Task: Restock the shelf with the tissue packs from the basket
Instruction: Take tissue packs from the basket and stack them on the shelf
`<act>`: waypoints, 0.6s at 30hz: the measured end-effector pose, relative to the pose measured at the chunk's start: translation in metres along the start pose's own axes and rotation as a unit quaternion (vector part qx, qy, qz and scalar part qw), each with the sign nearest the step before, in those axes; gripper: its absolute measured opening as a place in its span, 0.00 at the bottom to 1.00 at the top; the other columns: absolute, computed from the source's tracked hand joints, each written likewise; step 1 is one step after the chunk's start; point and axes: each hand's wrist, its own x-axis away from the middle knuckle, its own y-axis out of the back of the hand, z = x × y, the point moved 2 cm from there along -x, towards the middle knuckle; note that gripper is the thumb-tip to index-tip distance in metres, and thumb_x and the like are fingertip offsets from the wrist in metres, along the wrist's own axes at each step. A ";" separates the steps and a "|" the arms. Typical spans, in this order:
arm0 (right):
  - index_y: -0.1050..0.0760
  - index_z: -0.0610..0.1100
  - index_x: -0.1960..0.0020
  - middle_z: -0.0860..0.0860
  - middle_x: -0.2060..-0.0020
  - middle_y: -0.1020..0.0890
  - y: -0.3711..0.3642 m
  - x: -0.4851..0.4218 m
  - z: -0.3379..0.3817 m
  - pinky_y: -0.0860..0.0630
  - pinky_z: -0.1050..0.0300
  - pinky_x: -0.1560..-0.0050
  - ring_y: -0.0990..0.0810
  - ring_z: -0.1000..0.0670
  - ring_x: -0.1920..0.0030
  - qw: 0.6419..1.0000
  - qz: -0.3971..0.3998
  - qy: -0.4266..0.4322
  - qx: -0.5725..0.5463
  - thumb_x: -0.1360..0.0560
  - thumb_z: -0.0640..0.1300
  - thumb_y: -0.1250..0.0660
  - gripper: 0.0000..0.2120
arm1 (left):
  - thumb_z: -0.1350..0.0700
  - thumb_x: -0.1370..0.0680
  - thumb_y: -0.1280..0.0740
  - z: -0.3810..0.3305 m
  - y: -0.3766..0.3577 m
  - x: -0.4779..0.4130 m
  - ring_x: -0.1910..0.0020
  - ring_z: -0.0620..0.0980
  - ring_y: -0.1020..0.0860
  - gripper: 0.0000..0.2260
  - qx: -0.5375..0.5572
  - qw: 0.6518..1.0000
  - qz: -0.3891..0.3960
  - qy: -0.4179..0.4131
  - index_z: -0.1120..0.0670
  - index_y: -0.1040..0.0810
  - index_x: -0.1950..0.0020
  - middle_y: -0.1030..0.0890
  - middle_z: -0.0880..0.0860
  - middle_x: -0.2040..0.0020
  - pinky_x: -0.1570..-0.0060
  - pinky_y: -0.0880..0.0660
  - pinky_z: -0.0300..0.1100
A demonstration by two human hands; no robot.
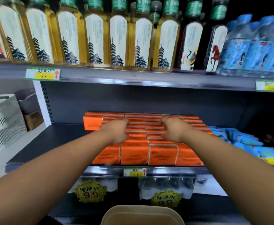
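fingers [125, 122] of left hand [116, 132] and right hand [175, 130] curl onto the rear orange packs [133, 153] on the shelf [51, 140], gripping or just pressing i cannot tell, both equally near, the block running away from them, basket [142, 207] below.

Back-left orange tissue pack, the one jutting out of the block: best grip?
Come from the left, over bare shelf. The orange tissue pack abuts the block on its right; its front face and top are free. Likely thumb on front, fingers over top.
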 end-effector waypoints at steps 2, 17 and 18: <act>0.29 0.46 0.34 0.45 0.40 0.21 -0.011 0.018 -0.004 0.28 0.57 0.45 0.23 0.43 0.41 1.000 0.012 0.003 -0.011 0.27 0.46 0.31 0.22 | 0.51 0.26 0.31 -0.019 -0.013 0.015 0.38 0.59 0.26 0.25 0.018 1.000 0.002 -0.021 0.54 0.33 0.31 0.26 0.58 0.35 0.44 0.28 0.45; 0.25 0.50 0.45 0.51 0.51 0.22 -0.153 0.104 -0.024 0.23 0.53 0.49 0.23 0.48 0.49 0.982 0.173 -0.014 -0.072 0.27 0.44 0.33 0.11 | 0.52 0.23 0.36 -0.065 -0.174 0.109 0.45 0.56 0.25 0.20 -0.032 0.991 0.109 -0.067 0.52 0.35 0.33 0.29 0.54 0.40 0.59 0.29 0.47; 0.25 0.50 0.45 0.51 0.51 0.22 -0.164 0.108 -0.024 0.23 0.52 0.49 0.23 0.48 0.50 0.980 0.185 -0.015 -0.073 0.27 0.43 0.34 0.11 | 0.52 0.23 0.35 -0.062 -0.184 0.113 0.45 0.56 0.25 0.21 -0.037 0.989 0.131 -0.058 0.52 0.36 0.32 0.29 0.54 0.40 0.59 0.29 0.47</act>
